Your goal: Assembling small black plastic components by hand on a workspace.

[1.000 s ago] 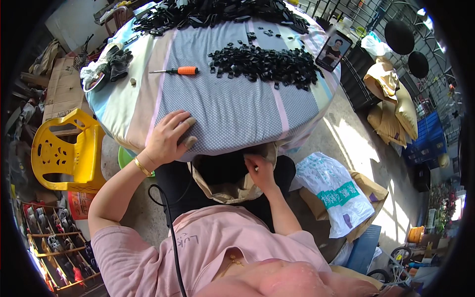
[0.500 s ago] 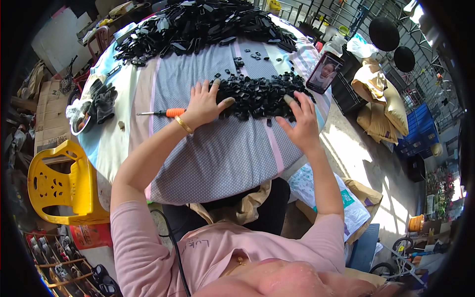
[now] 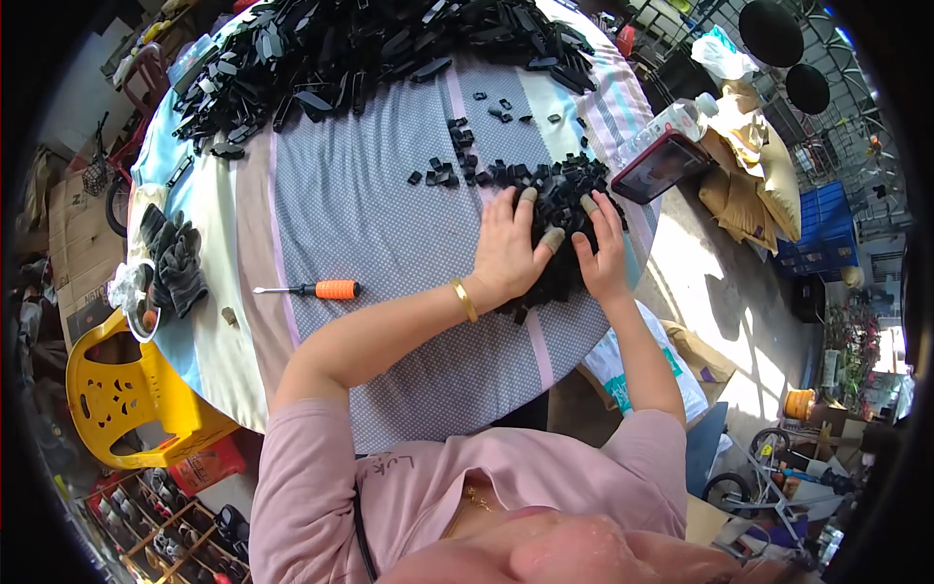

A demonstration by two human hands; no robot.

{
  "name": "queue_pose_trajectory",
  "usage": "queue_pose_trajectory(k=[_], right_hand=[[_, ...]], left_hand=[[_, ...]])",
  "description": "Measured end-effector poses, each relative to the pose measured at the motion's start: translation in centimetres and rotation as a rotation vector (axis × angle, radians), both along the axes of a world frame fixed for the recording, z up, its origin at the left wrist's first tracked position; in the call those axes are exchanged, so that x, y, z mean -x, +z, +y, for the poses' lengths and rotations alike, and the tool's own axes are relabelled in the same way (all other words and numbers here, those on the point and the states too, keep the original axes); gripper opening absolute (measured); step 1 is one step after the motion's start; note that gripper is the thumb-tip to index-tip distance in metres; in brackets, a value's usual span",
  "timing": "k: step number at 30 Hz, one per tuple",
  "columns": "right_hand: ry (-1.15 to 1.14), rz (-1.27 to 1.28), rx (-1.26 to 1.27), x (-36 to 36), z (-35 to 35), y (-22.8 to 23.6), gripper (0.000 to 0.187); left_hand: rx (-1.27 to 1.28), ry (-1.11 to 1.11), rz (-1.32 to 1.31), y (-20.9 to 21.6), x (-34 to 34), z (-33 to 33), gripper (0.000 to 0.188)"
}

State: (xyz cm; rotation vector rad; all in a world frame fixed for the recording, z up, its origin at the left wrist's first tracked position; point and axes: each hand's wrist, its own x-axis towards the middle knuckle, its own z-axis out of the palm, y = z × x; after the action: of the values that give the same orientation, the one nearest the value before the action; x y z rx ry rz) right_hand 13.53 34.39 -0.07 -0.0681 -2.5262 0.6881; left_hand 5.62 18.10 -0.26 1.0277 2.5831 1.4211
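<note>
Both hands rest against a heap of small black plastic pieces [image 3: 567,188] at the right of the round table. My left hand [image 3: 508,248] lies on the heap's left side, palm down, fingers spread. My right hand [image 3: 605,258] touches its right side, fingers apart. Beige finger covers sit on some fingertips of both hands. Part of the heap is hidden beneath and between the hands. Left of my left forearm lies a screwdriver [image 3: 336,290] with an orange and black handle. A few loose black pieces [image 3: 440,175] are scattered beyond the heap.
A large pile of long black plastic parts [image 3: 379,49] covers the far side of the cloth-covered table [image 3: 341,195]. A phone [image 3: 662,167] leans by a clear bottle at the right edge. Dark gloves [image 3: 175,263] lie at the left edge, above a yellow chair [image 3: 126,394].
My left hand has moved right, pushing the small pieces into a narrower heap toward my right hand. The view has shifted, and the screwdriver now lies away from my left wrist.
</note>
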Motion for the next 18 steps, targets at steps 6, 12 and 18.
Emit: queue_pose_trajectory(k=[6,12,18], right_hand=[[-0.02,0.049,0.106,0.5,-0.3,1.6,0.025],[-0.082,-0.006,0.15,3.8,-0.7,6.3,0.008],[-0.195,-0.011,0.616,10.5,3.6,10.0,0.016]], left_hand=[[0.106,-0.147,-0.077,2.1,0.5,-1.0,0.06],[-0.079,-0.131,-0.256,5.8,6.5,-5.2,0.04],[0.016,0.232,-0.237,9.5,15.6,-13.8,0.021]])
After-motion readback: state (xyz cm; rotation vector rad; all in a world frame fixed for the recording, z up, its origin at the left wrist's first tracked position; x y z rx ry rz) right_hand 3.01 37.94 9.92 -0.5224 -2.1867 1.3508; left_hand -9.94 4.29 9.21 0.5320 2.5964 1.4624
